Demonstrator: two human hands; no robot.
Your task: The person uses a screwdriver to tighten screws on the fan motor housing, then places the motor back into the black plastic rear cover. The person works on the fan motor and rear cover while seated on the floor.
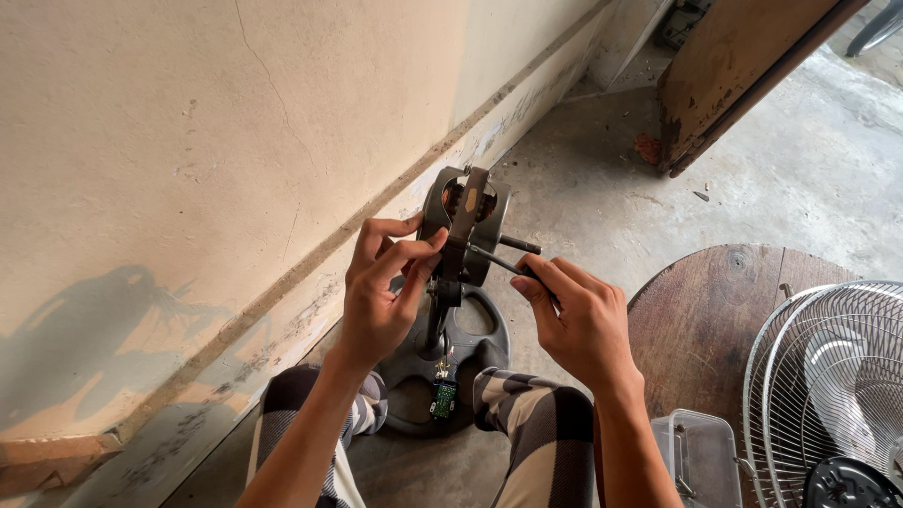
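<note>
A bare fan motor [467,221] in a grey metal housing stands on a dark stem over a round black fan base [470,353] on the floor. My left hand [384,282] grips the motor's left side with thumb and fingers. My right hand [574,315] holds a thin dark screwdriver [497,261] whose tip touches the motor's front. The motor shaft [520,245] sticks out to the right. A small green circuit board [444,397] hangs on wires below the stem, between my knees.
A cream wall [235,141] runs along the left. A wire fan guard [828,376] and a clear plastic box [701,452] rest by a round wooden tabletop [705,320] at right. A worn wooden door [734,66] stands behind, on concrete floor.
</note>
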